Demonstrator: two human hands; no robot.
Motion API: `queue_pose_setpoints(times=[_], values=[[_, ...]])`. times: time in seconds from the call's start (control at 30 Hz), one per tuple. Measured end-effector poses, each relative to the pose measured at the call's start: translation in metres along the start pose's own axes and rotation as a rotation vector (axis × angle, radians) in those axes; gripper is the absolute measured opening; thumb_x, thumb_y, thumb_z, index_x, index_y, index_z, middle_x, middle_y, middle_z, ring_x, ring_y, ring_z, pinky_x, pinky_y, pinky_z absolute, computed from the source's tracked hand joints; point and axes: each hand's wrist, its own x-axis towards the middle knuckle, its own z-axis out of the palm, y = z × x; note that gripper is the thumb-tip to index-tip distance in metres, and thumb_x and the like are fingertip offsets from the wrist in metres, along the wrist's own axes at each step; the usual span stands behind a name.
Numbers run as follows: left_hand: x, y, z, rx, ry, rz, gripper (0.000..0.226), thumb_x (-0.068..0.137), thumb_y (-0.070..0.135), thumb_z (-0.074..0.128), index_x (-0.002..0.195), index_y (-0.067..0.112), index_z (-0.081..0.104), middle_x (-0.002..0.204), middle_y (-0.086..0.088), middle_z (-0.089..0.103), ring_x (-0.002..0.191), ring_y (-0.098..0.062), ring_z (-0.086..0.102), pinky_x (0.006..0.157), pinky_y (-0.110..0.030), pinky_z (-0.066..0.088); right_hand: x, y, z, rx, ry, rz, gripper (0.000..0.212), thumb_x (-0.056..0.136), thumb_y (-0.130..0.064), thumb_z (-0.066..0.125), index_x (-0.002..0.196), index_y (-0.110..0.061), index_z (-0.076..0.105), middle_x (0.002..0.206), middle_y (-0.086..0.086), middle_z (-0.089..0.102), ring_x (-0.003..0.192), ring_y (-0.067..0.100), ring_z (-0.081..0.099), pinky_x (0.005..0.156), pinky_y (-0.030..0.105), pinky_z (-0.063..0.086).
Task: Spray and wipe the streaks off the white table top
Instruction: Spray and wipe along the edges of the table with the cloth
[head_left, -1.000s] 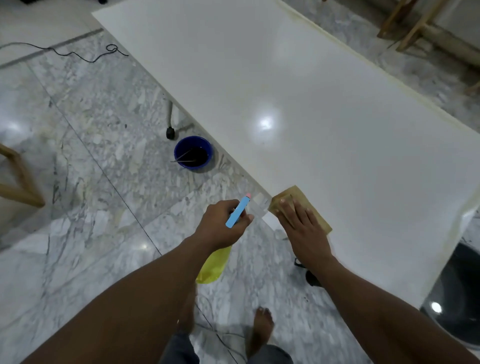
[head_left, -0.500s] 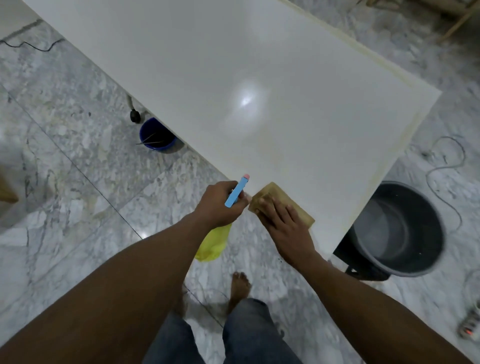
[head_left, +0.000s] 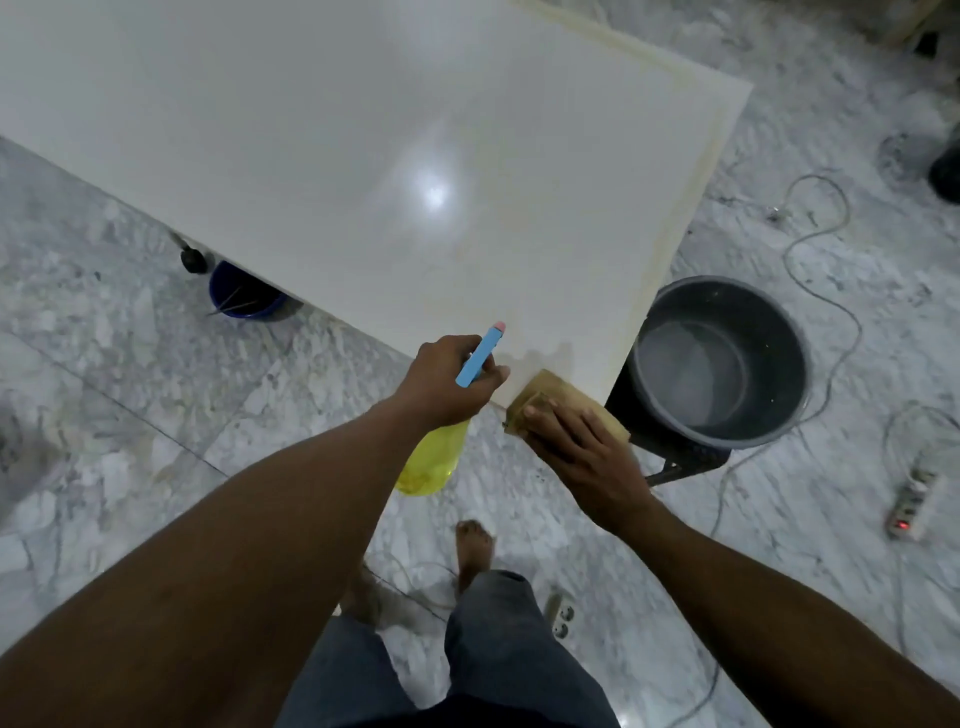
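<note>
Observed: left hand (head_left: 448, 382) clenched round the neck of a yellow translucent plastic spray bottle (head_left: 431, 460) with a blue nozzle, at the near edge of the glossy white rectangular table top (head_left: 337, 156). Right hand (head_left: 584, 449) flat, fingers extended, pressing a tan folded cloth (head_left: 563, 392) onto the near corner. Wet smear (head_left: 540, 356) at the cloth's 12 o'clock. Grey round plastic bucket (head_left: 779, 338) on the floor at its 3 o'clock.

Your right hand (head_left: 589, 460) lies on the cloth (head_left: 566, 395) at the near corner of the table top (head_left: 363, 156), your left hand (head_left: 444, 384) holds the spray bottle (head_left: 431, 462) just left of it, a bucket (head_left: 782, 338) stands right of that corner, and a pail (head_left: 244, 293) sits under the left edge.
</note>
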Motion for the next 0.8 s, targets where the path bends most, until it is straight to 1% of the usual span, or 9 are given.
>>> queue_pose_setpoints(times=[0.1,0.2,0.3,0.4,0.47,0.57,0.63,0.7,0.8], values=[[0.004,0.018,0.006,0.003,-0.025,0.022,0.027,0.096,0.037,0.076,0.082,0.017,0.065,0.085,-0.018,0.075,0.074,-0.037,0.077,0.079,-0.053,0.064,-0.021,0.010,0.002,0.032,-0.050,-0.012,0.071,0.092,-0.007,0.038,0.158,-0.024,0.019,0.168,0.001,0.004,0.154,0.032,0.005,0.123,0.054,0.015],[0.008,0.039,0.008,0.017,-0.045,0.057,0.027,0.096,0.038,0.075,0.081,0.017,0.064,0.086,-0.018,0.075,0.075,-0.036,0.077,0.079,-0.053,0.065,-0.048,0.019,0.001,0.145,-0.067,0.019,0.086,0.083,0.007,0.052,0.157,-0.026,0.024,0.168,-0.001,0.004,0.155,0.028,0.004,0.121,0.054,0.024],[0.012,0.064,0.006,0.030,-0.070,0.104,0.028,0.097,0.038,0.075,0.085,0.014,0.066,0.088,-0.017,0.076,0.074,-0.036,0.077,0.078,-0.053,0.064,-0.069,0.012,-0.019,0.380,0.027,0.238,0.079,0.090,-0.001,0.059,0.154,-0.036,0.028,0.166,-0.008,0.016,0.146,0.023,0.034,0.109,0.042,0.046],[0.021,0.090,0.000,0.053,-0.091,0.173,0.028,0.097,0.037,0.075,0.088,0.011,0.068,0.089,-0.016,0.075,0.077,-0.037,0.076,0.077,-0.055,0.064,-0.069,0.007,-0.071,1.053,0.235,0.840,0.053,0.098,-0.015,0.058,0.146,-0.031,0.041,0.140,-0.003,0.054,0.108,0.012,0.063,0.085,0.016,0.049],[0.029,0.106,-0.005,0.064,-0.123,0.213,0.027,0.096,0.037,0.076,0.089,0.012,0.069,0.089,-0.016,0.076,0.076,-0.036,0.077,0.077,-0.053,0.065,-0.067,0.018,-0.094,1.734,0.412,1.179,0.037,0.102,-0.024,0.054,0.138,-0.015,0.054,0.108,0.007,0.071,0.083,0.018,0.070,0.068,0.024,0.055],[0.040,0.129,-0.014,0.103,-0.219,0.261,0.027,0.097,0.037,0.077,0.090,0.013,0.068,0.090,-0.014,0.076,0.071,-0.033,0.079,0.072,-0.042,0.067,-0.057,0.034,-0.123,2.510,0.675,1.181,0.038,0.104,-0.022,0.039,0.134,-0.006,0.056,0.110,0.015,0.069,0.090,0.031,0.068,0.074,0.045,0.059],[0.051,0.143,-0.022,0.132,-0.293,0.301,0.026,0.097,0.038,0.077,0.089,0.016,0.066,0.088,-0.011,0.074,0.069,-0.029,0.079,0.061,-0.026,0.063,-0.041,0.045,-0.139,2.601,0.812,1.136,0.034,0.094,-0.027,0.051,0.123,-0.011,0.062,0.127,0.010,0.064,0.098,0.036,0.067,0.080,0.048,0.058],[0.062,0.155,-0.031,0.176,-0.354,0.341,0.025,0.097,0.040,0.077,0.086,0.021,0.063,0.088,-0.007,0.072,0.067,-0.026,0.079,0.058,-0.019,0.057,-0.019,0.053,-0.156,2.630,0.887,1.125,0.062,0.072,-0.036,0.071,0.130,-0.016,0.062,0.137,0.015,0.060,0.118,0.041,0.061,0.097,0.054,0.049],[0.077,0.170,-0.047,0.252,-0.448,0.371,0.028,0.096,0.044,0.076,0.082,0.027,0.060,0.084,0.000,0.071,0.064,-0.020,0.078,0.058,-0.016,0.053,0.016,0.067,-0.177,2.714,1.044,1.094,0.050,0.091,-0.038,0.048,0.134,-0.016,0.061,0.134,0.021,0.062,0.128,0.039,0.053,0.109,0.053,0.040]])
